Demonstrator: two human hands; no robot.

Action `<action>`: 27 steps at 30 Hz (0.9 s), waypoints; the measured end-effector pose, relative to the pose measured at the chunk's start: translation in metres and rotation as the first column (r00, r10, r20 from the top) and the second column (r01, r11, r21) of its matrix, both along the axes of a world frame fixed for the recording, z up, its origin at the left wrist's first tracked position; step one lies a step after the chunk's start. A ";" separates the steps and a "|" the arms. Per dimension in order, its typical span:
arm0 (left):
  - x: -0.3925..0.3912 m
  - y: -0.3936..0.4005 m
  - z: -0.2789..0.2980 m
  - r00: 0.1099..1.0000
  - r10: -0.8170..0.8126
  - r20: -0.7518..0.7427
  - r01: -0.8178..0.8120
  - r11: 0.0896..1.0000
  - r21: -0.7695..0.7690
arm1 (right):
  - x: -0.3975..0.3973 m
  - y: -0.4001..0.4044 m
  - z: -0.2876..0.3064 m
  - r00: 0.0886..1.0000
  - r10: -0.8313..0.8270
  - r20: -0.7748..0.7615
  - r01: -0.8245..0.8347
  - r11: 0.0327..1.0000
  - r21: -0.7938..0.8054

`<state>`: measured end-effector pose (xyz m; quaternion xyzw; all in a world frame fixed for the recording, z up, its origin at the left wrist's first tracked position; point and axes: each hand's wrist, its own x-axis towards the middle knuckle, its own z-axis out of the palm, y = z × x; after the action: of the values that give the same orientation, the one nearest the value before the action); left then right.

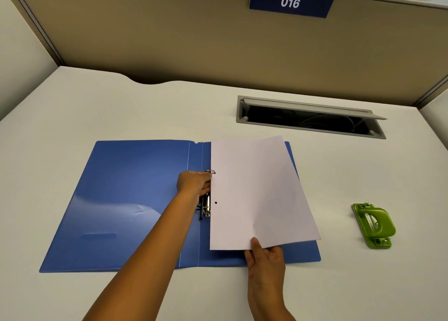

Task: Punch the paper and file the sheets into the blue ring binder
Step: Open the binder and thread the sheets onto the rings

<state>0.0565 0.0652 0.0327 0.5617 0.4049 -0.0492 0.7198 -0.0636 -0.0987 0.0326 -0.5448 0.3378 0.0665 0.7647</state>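
Observation:
The blue ring binder (pixel 126 199) lies open and flat on the desk, its metal ring mechanism (pixel 207 205) along the spine. White sheets of paper (pixel 257 194) with a punched hole near their left edge are held over the binder's right half. My left hand (pixel 194 182) pinches the sheets' left edge beside the upper ring. My right hand (pixel 264 257) grips their bottom edge, thumb on top. One ring pokes out at the paper's upper left edge; whether the lower hole sits on a ring I cannot tell.
A green hole punch (pixel 373 225) sits on the desk to the right of the binder. A grey cable slot (pixel 310 117) with its lid raised lies behind. Partition walls bound the desk, with a sign reading 016 (pixel 291 3).

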 end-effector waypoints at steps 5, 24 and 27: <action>-0.040 -0.004 0.013 0.998 -0.045 0.033 0.018 0.818 0.574 | -0.001 -0.001 -0.003 1.000 0.007 0.001 -0.007 1.000 -0.003; -0.064 -0.019 0.005 0.961 -0.205 -0.186 0.276 0.778 0.564 | -0.002 0.003 -0.003 0.995 0.091 0.027 -0.089 0.994 -0.063; -0.065 -0.022 0.006 0.958 -0.214 -0.189 0.285 0.754 0.592 | 0.000 0.005 -0.004 0.995 0.096 0.007 -0.096 0.995 -0.029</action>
<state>-0.0083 0.0432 0.0389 0.8099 0.3591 -0.0417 0.4620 -0.0640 -0.0940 0.0286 -0.5717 0.3090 0.0961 0.7540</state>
